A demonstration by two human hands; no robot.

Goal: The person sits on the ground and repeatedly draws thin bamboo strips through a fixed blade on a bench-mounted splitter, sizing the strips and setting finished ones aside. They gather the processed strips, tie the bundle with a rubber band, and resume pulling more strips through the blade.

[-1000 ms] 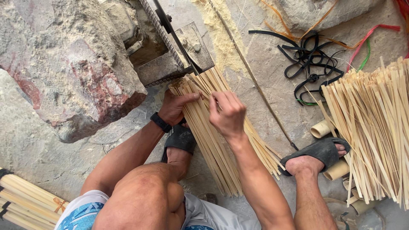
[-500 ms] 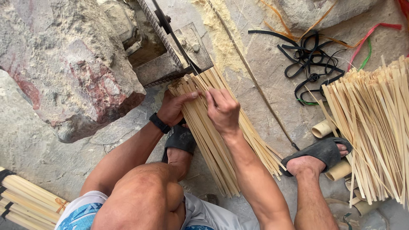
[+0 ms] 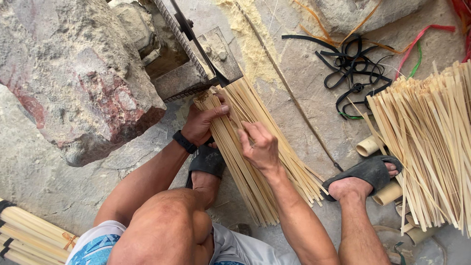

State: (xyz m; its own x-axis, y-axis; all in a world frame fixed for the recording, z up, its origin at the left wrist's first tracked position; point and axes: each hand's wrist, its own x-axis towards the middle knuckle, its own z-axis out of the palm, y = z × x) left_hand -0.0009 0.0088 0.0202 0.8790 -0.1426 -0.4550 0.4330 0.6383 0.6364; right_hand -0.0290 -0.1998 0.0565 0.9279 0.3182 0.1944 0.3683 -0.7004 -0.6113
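Head camera, looking straight down: you squat on a rough stone floor point(image 3: 294, 88) with a fanned bundle of split bamboo strips point(image 3: 255, 162) laid between your feet, its far end butted against a rusty metal block point(image 3: 196, 73) that sits beside a large grey-and-red boulder point(image 3: 73, 78). Your left hand point(image 3: 203, 122), a black band at its wrist, grips the bundle's left edge near that far end, thumb stretched across the top of the strips and the other fingers curled under them. Your right hand point(image 3: 260, 147) rests on the middle of the bundle, its fingers drawn together and pinched on one or a few thin strips; how many, the picture does not show.

Your left foot, in a black sandal point(image 3: 208, 162), sits just beside the bundle's left edge, partly under your forearm. Your right foot, in a matching sandal point(image 3: 365, 172), stands near the bundle's splayed near end. To the right of that foot lies a second, larger heap of bamboo strips point(image 3: 427, 142), with short cut bamboo tubes point(image 3: 368, 145) poking out beneath it. Black rubber bands point(image 3: 351, 64) lie tangled on the floor beyond, next to a drift of pale sawdust point(image 3: 250, 39). Tied bamboo sticks point(image 3: 29, 233) fill the lower left corner.
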